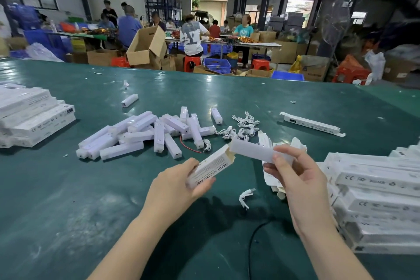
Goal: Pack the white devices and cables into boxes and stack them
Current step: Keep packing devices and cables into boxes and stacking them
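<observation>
The left hand (179, 183) grips a small white box (210, 167) by its near end, fingers curled under it and thumb on top; the box points far and right, open end flaps raised. The right hand (289, 169) pinches a white device (251, 151) between thumb and curled fingers at its right end; the device lies roughly level, its left end touching the open mouth of the box. Both items are held above the green table (68, 200), near its middle. Far and left of the hands lies a loose pile of white devices (145, 134); just right of that pile sits a tangle of white cables (242, 126). One single cable (245, 196) lies on the table between the two forearms. Stacked boxes (377, 200) stand at the right edge, just beside the right hand, and a second stack of boxes (34, 118) stands at the left edge, well apart from both hands
</observation>
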